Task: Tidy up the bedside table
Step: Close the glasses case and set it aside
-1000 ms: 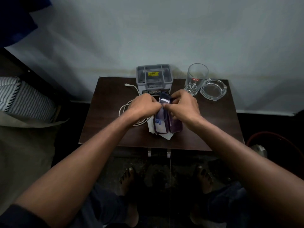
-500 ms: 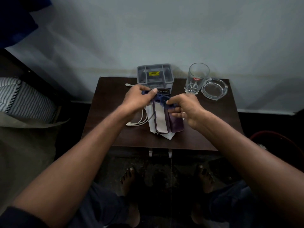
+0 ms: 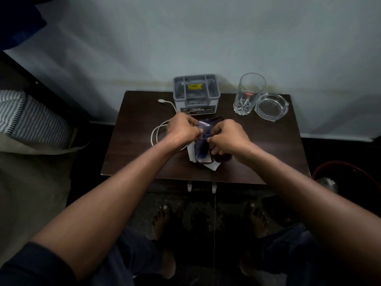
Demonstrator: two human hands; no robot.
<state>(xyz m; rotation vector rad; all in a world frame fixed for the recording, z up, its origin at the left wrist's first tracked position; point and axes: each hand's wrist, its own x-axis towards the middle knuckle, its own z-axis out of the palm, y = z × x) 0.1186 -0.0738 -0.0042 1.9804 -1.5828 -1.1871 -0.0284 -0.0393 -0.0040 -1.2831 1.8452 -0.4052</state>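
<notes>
Over the middle of the dark wooden bedside table, both my hands work on a translucent purple phone case. My left hand pinches its upper left edge and my right hand grips its right side, fingers curled. A second dark case or phone lies just right of it, partly under my right hand. White paper pokes out beneath them. A white charging cable loops left of my left hand.
A grey compartment organiser stands at the back centre by the wall. A tall drinking glass and a glass ashtray stand at the back right. A bed with a striped pillow lies left. My bare feet are below.
My hands spread apart along the case half a second ago, left hand reaching toward the organiser; now both have drawn back together over the case's upper end.
</notes>
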